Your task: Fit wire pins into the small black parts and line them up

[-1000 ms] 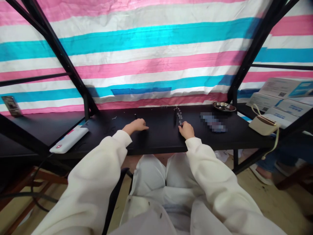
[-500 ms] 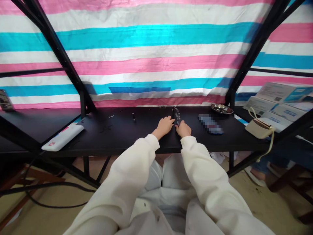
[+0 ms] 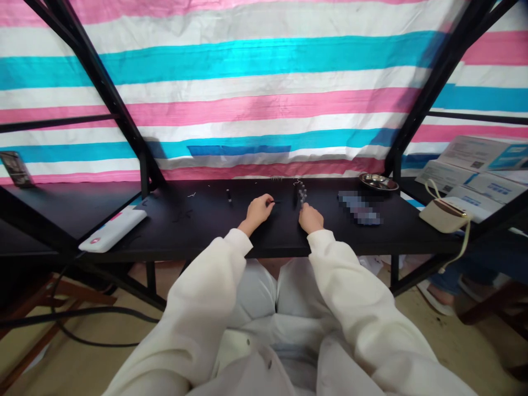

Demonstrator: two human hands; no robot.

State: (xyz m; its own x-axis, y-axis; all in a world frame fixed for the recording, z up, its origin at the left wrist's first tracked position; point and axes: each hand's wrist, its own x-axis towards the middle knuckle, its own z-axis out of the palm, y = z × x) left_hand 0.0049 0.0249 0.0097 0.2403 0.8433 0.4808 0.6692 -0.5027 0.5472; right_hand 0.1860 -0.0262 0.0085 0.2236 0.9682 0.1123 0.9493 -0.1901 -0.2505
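Right hand: grip narrow at the near end of the grey beaded strand; cannot tell whether it clasps. The strand's long axis runs away from this, the nearer hand. Left hand, left of the strand, pinches a thin dark piece pointing towards the strand.

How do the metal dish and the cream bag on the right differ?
The metal dish is round and shiny, while the cream bag is boxier and duller. The dish is open and shallow; the bag has a strap, part of which hangs below the table edge. The dish sits near the back, the bag nearer the front. Both are toward the right of the black table.
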